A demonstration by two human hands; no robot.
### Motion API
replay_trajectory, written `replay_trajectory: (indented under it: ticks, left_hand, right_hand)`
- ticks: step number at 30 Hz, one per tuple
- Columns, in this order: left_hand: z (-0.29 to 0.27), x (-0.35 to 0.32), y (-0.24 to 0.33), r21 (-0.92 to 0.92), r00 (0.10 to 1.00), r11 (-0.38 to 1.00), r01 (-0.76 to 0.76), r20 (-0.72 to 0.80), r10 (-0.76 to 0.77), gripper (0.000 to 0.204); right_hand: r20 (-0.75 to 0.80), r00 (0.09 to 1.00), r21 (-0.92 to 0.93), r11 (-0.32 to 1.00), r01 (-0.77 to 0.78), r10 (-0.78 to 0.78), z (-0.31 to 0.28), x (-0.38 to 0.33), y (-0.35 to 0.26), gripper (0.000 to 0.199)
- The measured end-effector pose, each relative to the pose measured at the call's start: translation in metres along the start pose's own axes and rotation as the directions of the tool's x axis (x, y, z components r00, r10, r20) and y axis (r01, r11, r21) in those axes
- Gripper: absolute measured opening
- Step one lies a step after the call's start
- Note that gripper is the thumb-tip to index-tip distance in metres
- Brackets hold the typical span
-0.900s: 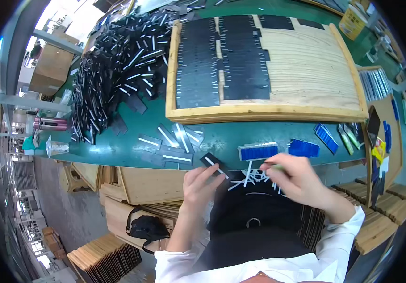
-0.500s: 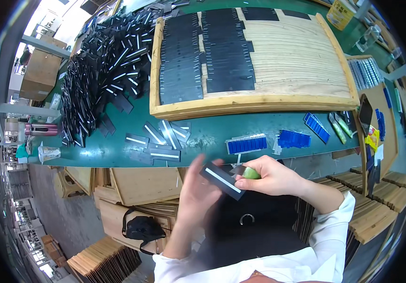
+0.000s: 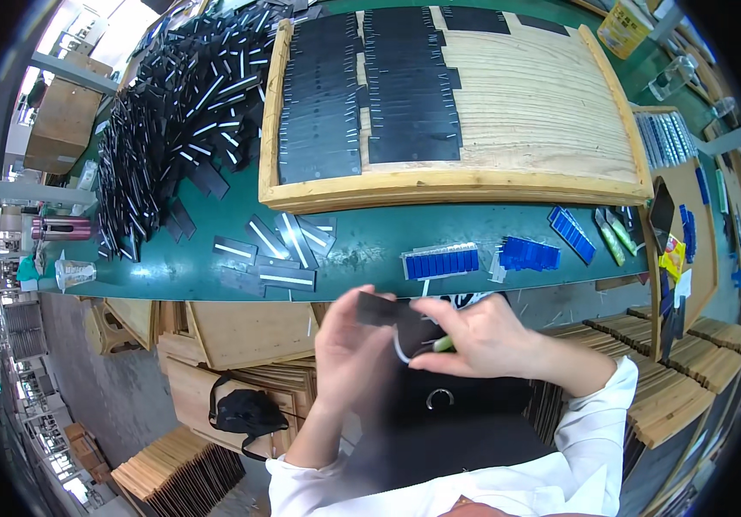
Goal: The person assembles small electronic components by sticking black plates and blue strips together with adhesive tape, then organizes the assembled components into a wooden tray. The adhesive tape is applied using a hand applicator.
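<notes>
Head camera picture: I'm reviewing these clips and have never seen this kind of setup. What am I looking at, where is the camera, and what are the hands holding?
This is a wide fisheye camera worn on a person's head, looking down, so straight edges bend near the rim. There is no machine: the two arms coming up from the bottom are the person's own. The left hand holds a flat black strip. The right hand pinches a small green-tipped tool against it; the motion blur hides finer detail.

In front lies a green table. On it sits a wooden tray with rows of black strips laid flat, a big loose pile of black strips to the left, and blue clip bundles near the front edge.
</notes>
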State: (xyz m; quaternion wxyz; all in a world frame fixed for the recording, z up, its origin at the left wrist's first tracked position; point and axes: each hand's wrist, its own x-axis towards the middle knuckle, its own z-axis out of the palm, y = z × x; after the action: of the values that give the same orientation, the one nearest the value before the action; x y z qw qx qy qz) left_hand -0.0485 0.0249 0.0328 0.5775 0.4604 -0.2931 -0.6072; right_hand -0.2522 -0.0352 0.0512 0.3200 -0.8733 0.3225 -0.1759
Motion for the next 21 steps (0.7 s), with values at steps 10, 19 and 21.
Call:
replay_trajectory:
  ticks: [10,19,21]
  left_hand:
    - [-0.012,0.008,0.0,0.202,0.997,0.979,-0.022,-0.063,0.036,0.059]
    - [-0.012,0.008,-0.01,0.157,1.0,0.988,-0.003,-0.029,0.007,0.059]
    - [-0.012,0.008,-0.014,0.155,1.0,0.988,0.001,-0.026,0.003,0.06]
  right_hand:
    - [-0.381,0.917,-0.223,0.974,0.031,-0.117,-0.015,0.008,0.055,0.042]
    - [-0.379,0.877,-0.406,0.904,0.13,-0.296,-0.013,0.001,0.064,0.044]
    - [-0.292,0.832,-0.608,0.763,0.219,-0.472,-0.015,-0.002,0.067,0.034]
